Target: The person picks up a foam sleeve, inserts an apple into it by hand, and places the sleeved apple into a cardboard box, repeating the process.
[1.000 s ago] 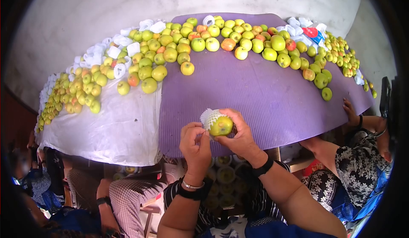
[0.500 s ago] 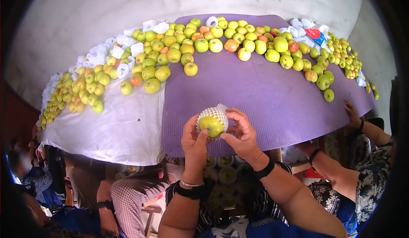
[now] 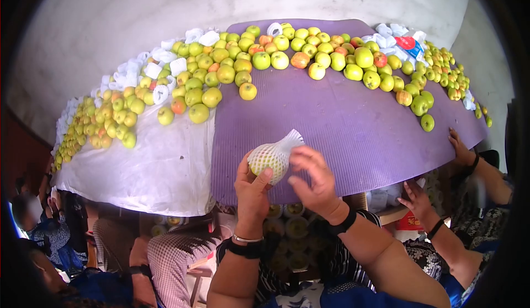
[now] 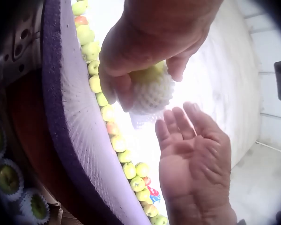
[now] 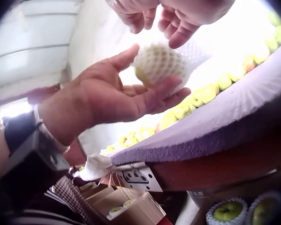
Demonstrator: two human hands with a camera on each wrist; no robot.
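A yellow-green apple (image 5: 143,77) sits inside a white foam net sleeve (image 3: 271,159), over the near part of the purple mat. My left hand (image 3: 253,189) grips it from the left, thumb on the near side and fingers around the back. The sleeve covers most of the fruit, and its loose end flares up and to the right. Just right of the sleeve is my right hand (image 3: 317,189), its fingers loosely bent and holding nothing. The left wrist view shows the right palm (image 4: 192,164) facing the wrapped apple, with a gap between.
Many apples (image 3: 262,60) lie heaped along the far side of the purple mat (image 3: 331,120) and the white cloth (image 3: 160,164). White foam sleeves (image 3: 127,70) edge the heap. Net-wrapped apples (image 5: 228,210) are below the table edge. Other people sit left and right.
The foam sleeve, at first only partly over the apple, now covers most of it. My left hand has taken the apple from my right hand, which has let go and drawn slightly away.
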